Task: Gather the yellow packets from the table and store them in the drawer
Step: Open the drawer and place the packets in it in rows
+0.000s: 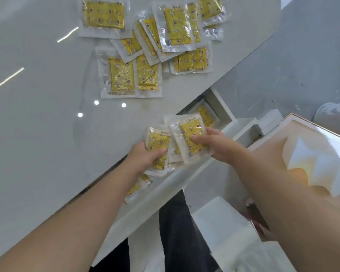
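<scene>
Several yellow packets (145, 40) in clear wrappers lie scattered at the far side of the grey table (37, 114). My left hand (143, 156) grips a small stack of yellow packets (157, 143) at the table's near edge. My right hand (212, 143) holds another packet (188, 137) on top of that stack, thumb pressed on its yellow face. Both hands hover over the open white drawer (220, 103). Inside the drawer one packet (205, 114) lies at the far end and another (137, 187) shows below my left wrist.
A white box with a peach-coloured glossy sheet (312, 154) stands to the right of the drawer. Small white boxes (267, 122) sit beyond it. A white block (220, 222) is near my legs. Grey floor lies at the upper right.
</scene>
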Demonstrator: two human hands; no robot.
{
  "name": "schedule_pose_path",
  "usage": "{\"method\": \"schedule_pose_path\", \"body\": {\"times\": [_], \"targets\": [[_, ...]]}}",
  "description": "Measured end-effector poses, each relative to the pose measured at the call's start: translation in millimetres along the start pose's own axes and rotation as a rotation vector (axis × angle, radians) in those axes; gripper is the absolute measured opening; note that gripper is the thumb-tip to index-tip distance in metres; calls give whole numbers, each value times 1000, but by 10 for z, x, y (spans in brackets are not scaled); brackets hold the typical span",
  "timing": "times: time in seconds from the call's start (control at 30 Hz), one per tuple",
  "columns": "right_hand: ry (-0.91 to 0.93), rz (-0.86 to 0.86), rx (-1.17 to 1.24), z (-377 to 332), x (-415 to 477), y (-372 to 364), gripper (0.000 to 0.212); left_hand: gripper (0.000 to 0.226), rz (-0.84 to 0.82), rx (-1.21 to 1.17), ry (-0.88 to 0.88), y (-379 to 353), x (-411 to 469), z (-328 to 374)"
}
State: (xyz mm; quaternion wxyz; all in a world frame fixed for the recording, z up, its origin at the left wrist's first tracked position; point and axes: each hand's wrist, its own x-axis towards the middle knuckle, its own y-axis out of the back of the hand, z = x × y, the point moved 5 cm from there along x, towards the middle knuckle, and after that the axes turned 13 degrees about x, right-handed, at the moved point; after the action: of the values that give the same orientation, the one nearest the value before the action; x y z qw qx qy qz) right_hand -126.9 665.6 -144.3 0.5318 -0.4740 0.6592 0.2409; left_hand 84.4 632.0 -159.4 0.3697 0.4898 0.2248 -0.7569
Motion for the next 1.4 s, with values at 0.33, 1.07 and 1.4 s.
{"method": "schedule_pose_path", "body": {"times": [0.33,1.07,1.4], "targets": [[183,288,-775,-555,774,633,62,17,315,-228,219,-542,696,-628],[213,515,-1706,-646,965,567,44,21,252,-354,100,-581,1034,-421],[22,28,-951,-196,947,351,49,12,199,-375,68,-789,1087,-277]]}}
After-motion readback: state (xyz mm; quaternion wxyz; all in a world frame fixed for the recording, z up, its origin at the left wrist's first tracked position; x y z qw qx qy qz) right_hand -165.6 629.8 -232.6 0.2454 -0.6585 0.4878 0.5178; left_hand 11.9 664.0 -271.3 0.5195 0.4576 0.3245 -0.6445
